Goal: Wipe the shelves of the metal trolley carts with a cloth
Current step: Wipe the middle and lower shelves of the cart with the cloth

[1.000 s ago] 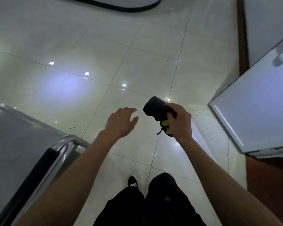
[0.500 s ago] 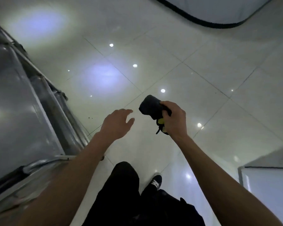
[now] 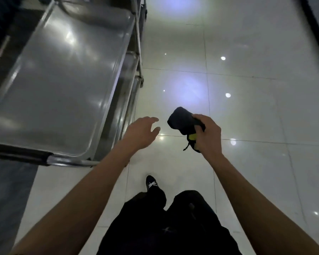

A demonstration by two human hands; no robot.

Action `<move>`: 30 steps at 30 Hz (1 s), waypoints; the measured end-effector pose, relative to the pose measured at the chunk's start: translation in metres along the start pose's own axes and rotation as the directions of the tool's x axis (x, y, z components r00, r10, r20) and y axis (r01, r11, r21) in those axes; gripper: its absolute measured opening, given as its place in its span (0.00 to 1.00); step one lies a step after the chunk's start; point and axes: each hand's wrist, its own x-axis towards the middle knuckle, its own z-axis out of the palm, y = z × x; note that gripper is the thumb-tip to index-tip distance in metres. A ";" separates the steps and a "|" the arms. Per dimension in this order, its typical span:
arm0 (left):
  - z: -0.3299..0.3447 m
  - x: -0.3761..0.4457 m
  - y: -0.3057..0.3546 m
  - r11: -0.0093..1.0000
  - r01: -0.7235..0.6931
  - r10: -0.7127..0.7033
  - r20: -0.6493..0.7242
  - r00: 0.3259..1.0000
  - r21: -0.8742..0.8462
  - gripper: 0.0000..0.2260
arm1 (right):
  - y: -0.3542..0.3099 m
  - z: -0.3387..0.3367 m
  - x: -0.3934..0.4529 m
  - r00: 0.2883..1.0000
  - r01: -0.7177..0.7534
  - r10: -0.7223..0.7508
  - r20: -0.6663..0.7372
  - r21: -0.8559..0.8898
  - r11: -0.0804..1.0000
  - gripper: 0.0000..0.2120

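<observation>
Glossy floor tiles [image 3: 247, 107] surround the metal trolley cart [image 3: 59, 85], which has swung into full view since a second ago. Right of its top shelf, our right hand [image 3: 207, 134] grips the dark cloth [image 3: 182, 120]; our left hand [image 3: 142, 132] hovers relaxed, empty. We judge wiping imminent.
</observation>
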 end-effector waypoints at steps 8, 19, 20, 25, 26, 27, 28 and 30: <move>0.000 0.026 -0.007 0.936 0.298 -0.316 -0.076 0.946 -0.190 0.20 | -0.014 0.030 0.109 0.935 0.172 -0.163 0.314 0.000 0.985 0.20; 0.052 0.039 0.039 0.593 0.662 -0.777 -0.111 0.620 -0.458 0.19 | -0.007 0.075 0.224 0.572 0.459 -0.330 0.751 0.040 0.888 0.23; 0.060 0.036 0.041 0.570 0.676 -0.799 -0.121 0.589 -0.467 0.20 | -0.005 0.078 0.225 0.554 0.492 -0.349 0.756 0.041 0.870 0.22; 0.095 0.022 0.036 0.488 0.697 -0.863 -0.174 0.473 -0.525 0.19 | 0.010 0.107 0.218 0.437 0.546 -0.346 0.830 0.060 0.835 0.21; 0.101 0.020 0.033 0.474 0.695 -0.872 -0.177 0.457 -0.540 0.19 | 0.014 0.113 0.215 0.419 0.554 -0.343 0.841 0.062 0.830 0.21; 0.108 0.017 0.030 0.461 0.693 -0.880 -0.181 0.440 -0.554 0.19 | 0.018 0.117 0.212 0.405 0.560 -0.339 0.849 0.062 0.826 0.21; 0.114 0.016 0.028 0.452 0.690 -0.886 -0.193 0.422 -0.565 0.19 | 0.021 0.123 0.208 0.393 0.565 -0.341 0.854 0.068 0.822 0.20; 0.128 0.014 0.021 0.452 0.679 -0.888 -0.223 0.401 -0.579 0.19 | 0.029 0.134 0.200 0.367 0.573 -0.346 0.863 0.083 0.816 0.20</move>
